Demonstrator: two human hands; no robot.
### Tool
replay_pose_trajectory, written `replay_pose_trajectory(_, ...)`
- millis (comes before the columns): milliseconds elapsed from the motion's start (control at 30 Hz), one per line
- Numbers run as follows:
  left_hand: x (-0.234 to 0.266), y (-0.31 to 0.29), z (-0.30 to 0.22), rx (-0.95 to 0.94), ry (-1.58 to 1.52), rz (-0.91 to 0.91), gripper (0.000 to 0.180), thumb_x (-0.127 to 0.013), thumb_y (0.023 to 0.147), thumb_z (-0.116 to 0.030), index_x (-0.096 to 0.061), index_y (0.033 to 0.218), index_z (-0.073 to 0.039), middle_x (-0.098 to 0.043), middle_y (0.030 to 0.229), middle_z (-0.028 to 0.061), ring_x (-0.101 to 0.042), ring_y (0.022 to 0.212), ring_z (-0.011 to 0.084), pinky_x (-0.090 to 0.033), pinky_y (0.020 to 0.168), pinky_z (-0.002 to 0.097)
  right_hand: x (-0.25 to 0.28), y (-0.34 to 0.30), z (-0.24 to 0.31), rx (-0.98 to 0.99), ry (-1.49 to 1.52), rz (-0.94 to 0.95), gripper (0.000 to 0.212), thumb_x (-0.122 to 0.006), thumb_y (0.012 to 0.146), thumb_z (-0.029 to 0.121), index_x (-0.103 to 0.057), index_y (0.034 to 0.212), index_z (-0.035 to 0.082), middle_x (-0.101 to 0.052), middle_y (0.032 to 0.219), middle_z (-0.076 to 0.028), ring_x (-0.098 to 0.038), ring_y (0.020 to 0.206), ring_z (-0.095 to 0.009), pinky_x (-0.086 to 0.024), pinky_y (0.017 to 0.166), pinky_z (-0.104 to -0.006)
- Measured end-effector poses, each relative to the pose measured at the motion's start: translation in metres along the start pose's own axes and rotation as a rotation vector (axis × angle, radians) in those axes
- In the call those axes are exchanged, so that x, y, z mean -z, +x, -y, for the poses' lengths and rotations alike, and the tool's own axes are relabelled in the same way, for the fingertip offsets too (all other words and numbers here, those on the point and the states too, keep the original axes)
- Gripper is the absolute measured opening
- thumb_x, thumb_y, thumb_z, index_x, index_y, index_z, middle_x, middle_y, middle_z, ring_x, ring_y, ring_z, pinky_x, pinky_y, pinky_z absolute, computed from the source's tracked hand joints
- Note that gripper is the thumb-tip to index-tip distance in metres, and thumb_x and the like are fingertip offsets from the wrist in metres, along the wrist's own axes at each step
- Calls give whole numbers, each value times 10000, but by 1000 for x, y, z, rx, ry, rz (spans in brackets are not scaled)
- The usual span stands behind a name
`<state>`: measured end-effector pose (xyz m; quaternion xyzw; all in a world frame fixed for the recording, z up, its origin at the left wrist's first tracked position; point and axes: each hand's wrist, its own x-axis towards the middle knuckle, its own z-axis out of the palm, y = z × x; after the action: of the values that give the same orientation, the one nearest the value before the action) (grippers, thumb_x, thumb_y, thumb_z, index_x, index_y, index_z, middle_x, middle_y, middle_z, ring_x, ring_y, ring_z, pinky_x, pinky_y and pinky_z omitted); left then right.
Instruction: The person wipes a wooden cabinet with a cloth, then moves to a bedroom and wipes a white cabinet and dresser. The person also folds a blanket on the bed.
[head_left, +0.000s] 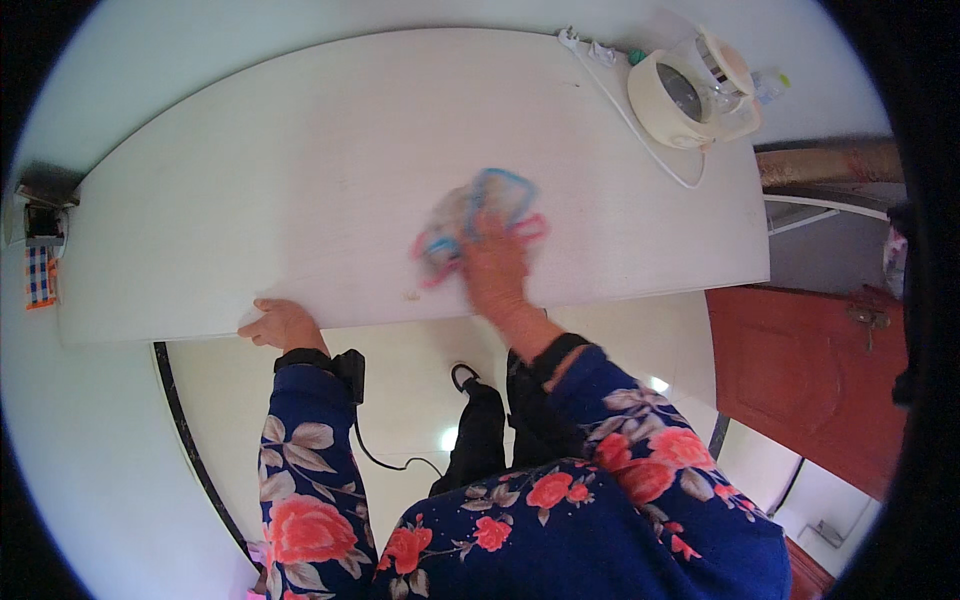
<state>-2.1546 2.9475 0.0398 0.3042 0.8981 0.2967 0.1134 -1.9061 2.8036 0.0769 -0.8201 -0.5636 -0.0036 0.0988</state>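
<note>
A greyish cleaning cloth with pink and blue edging lies bunched on the white tabletop, right of its middle. My right hand is on top of the cloth, pressing it to the surface with the fingers closed over it. Both hand and cloth are smeared by motion, and the palm side is hidden. At the table's near edge, left of the cloth, my left hand rests with thumb and fingers apart, holding no loose object. A few small brownish specks show on the tabletop just left of the cloth.
A cream electric kettle with a glass jug stands at the far right corner, its white cord trailing over the tabletop. A reddish-brown door is at the right. Small items sit by the left end.
</note>
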Motion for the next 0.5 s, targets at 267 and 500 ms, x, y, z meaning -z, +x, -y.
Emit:
replay_pose_trajectory(267,14,-10,-16,13,44,25,655,-426,850,-340,-101,1289,21,-386,1104,291,-510,919,408,-468,735,454,0,-31,63,323,271,34,469,-615,656,166,-515,1114,157,-405,1231,-102,-359,1157,-291,-280,920,-478)
replay_pose_trajectory(500,6,-8,-12,44,42,22,698,-438,844,-365,-82,1310,12,-367,1137,281,-510,934,395,-471,739,438,38,-38,-85,-270,13,-34,472,-620,708,140,-475,1128,-18,-385,1248,-210,-383,1130,-370,-318,944,-410)
